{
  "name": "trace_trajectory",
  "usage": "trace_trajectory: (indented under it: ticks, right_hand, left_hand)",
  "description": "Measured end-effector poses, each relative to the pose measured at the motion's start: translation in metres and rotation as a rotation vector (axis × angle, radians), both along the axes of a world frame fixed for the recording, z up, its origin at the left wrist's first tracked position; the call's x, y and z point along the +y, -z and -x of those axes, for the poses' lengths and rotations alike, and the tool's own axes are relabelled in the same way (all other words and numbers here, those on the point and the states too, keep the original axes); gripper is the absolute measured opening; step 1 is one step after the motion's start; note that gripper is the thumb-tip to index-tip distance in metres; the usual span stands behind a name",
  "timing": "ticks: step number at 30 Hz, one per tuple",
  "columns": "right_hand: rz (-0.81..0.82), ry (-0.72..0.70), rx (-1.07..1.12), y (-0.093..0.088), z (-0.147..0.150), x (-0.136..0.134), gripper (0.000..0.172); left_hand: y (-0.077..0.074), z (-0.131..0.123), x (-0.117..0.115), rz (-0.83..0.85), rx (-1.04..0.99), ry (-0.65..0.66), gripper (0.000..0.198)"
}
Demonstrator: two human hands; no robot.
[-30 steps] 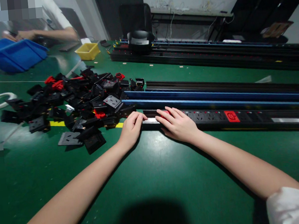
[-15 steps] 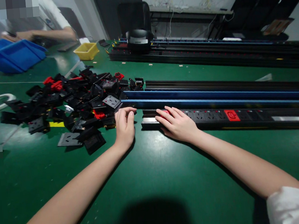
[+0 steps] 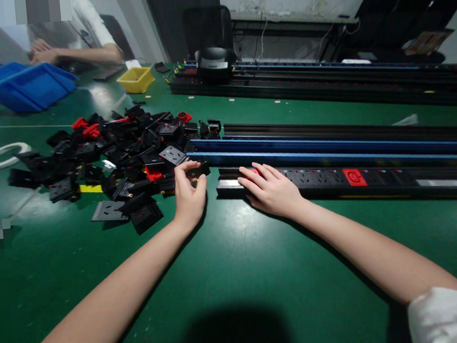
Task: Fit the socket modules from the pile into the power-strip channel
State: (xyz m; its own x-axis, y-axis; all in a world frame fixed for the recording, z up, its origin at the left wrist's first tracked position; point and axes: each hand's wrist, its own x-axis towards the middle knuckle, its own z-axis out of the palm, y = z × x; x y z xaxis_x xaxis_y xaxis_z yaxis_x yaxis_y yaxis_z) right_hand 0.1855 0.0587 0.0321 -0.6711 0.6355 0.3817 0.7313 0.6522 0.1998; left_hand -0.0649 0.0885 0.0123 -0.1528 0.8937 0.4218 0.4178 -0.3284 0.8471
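Observation:
My left hand (image 3: pixel 189 193) is closed on a black socket module (image 3: pixel 198 170), gripped between fingers and thumb just off the end of a power strip. Part of that module is hidden behind the fingers. My right hand (image 3: pixel 272 190) lies with its fingers stretched out over a red socket (image 3: pixel 253 173) in the strip's left part. The long black power strip (image 3: pixel 317 177) has a row of black sockets and another red socket (image 3: pixel 355 177). Its bare metal channel shows at the left end. A heap of loose socket modules (image 3: pixel 126 148), mostly black with some red, spreads beside my left hand.
Blue rails (image 3: pixel 310 151) lie just behind the strip. Farther back are more long black strips (image 3: pixel 305 87). A yellow bin (image 3: pixel 136 81), a blue bin (image 3: pixel 25 88) and a white tape roll (image 3: pixel 5 156) sit to the left. A co-worker's arm (image 3: pixel 86 54) rests across the table.
My left hand has turned a little and its thumb is lower, so the black socket module shows between the fingers. My right hand stays put. The co-worker's hands have shifted.

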Motion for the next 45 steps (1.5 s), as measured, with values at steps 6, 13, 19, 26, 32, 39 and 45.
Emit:
trace_trajectory:
  ticks: [6,13,19,26,32,39,45]
  right_hand:
    - [-0.04,-0.009,-0.006,0.0,0.0,0.0,0.043]
    - [-0.044,-0.018,-0.003,0.0,0.001,0.002,0.045]
    - [-0.027,-0.037,0.005,0.0,0.0,0.002,0.046]
    - [-0.026,-0.038,-0.001,0.0,0.0,0.003,0.045]
    - [-0.023,-0.032,0.0,0.001,0.0,0.003,0.046]
    - [0.011,-0.02,0.048,0.003,-0.001,0.003,0.056]
    - [-0.017,0.096,0.113,-0.001,-0.001,-0.001,0.063]
  left_hand:
    - [0.0,0.001,-0.001,0.003,0.014,-0.012,0.029]
    - [0.002,0.001,-0.001,0.044,0.189,-0.028,0.039]
    - [0.004,0.001,0.002,0.055,0.177,0.01,0.037]
    - [0.006,0.001,0.004,0.09,0.25,0.031,0.039]
    - [0.012,0.001,0.005,0.141,0.254,0.039,0.045]
    - [0.014,0.004,0.008,0.145,0.232,0.035,0.045]
    - [0.012,0.005,0.009,0.176,0.07,0.072,0.047]
